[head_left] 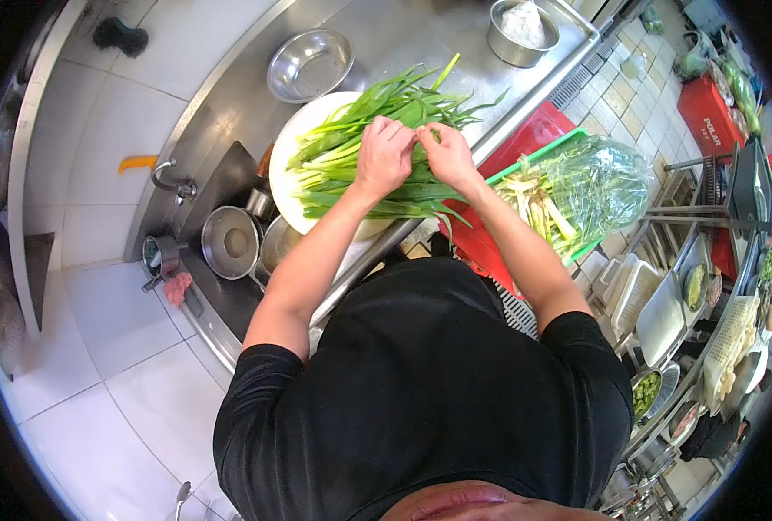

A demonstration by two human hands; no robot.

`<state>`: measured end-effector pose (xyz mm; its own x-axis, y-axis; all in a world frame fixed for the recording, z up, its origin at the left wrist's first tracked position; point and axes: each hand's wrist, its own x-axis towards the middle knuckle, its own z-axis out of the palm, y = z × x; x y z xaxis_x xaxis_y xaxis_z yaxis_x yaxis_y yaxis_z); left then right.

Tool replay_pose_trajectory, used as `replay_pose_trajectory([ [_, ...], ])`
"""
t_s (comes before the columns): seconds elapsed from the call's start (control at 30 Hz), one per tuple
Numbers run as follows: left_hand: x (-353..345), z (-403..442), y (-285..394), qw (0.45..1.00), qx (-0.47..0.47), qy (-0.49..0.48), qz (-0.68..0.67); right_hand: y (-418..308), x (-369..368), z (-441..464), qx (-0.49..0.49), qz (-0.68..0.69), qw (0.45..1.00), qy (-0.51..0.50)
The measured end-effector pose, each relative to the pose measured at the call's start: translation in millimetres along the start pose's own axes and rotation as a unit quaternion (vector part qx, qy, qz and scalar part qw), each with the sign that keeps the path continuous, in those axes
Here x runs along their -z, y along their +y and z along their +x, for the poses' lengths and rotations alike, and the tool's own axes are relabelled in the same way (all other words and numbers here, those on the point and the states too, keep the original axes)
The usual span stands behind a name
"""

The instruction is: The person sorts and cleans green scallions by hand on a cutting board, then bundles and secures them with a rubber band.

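A heap of long green leafy stalks [338, 152] lies across a round white board [287, 165] on the steel counter. Over the middle of the heap, my left hand [386, 156] is closed, its fingers curled round some of the leaves. My right hand [445, 154] is beside it, thumb and fingers pinched together close to the left fingertips. What the right fingers pinch is too small to make out. The pale stalk ends point left and the leaf tips point right.
Behind the board are an empty steel bowl [310, 66] and a steel pot with white contents [513, 43]. The sink at left holds pans [230, 242] below a tap [175, 181]. To the right, a green crate [533, 161] holds more stalks and a plastic bag [607, 187].
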<state>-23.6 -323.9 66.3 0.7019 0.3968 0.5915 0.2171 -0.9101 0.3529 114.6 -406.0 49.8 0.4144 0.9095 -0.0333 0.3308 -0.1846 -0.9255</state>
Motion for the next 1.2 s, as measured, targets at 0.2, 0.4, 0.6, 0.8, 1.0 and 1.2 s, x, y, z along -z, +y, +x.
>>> replay_pose_trajectory([
  [0.2,-3.0,-11.7,-4.5,0.998,0.031,0.052,-0.018,40.1,58.7,52.5,-0.149,0.394,0.873,0.247],
  [0.4,17.0,-25.5,-28.0,0.980,0.117,0.013,-0.161,44.6,154.8,36.7,-0.120,0.164,0.945,0.256],
  [0.6,47.7,-37.3,-33.5,0.943,0.229,0.045,-0.236,-0.7,149.4,-29.4,-0.135,0.008,0.981,0.139],
  [0.8,15.6,-41.5,51.3,0.904,0.162,-0.119,-0.377,-32.9,29.5,-77.1,0.031,0.076,0.992,-0.091],
  [1.0,26.7,-71.7,37.4,0.799,0.390,-0.131,-0.439,-41.2,13.6,-74.5,0.131,-0.124,0.979,-0.095],
  [1.2,121.5,-159.6,21.0,0.755,0.497,-0.045,-0.425,-27.6,25.0,-54.6,0.112,-0.034,0.981,-0.153],
])
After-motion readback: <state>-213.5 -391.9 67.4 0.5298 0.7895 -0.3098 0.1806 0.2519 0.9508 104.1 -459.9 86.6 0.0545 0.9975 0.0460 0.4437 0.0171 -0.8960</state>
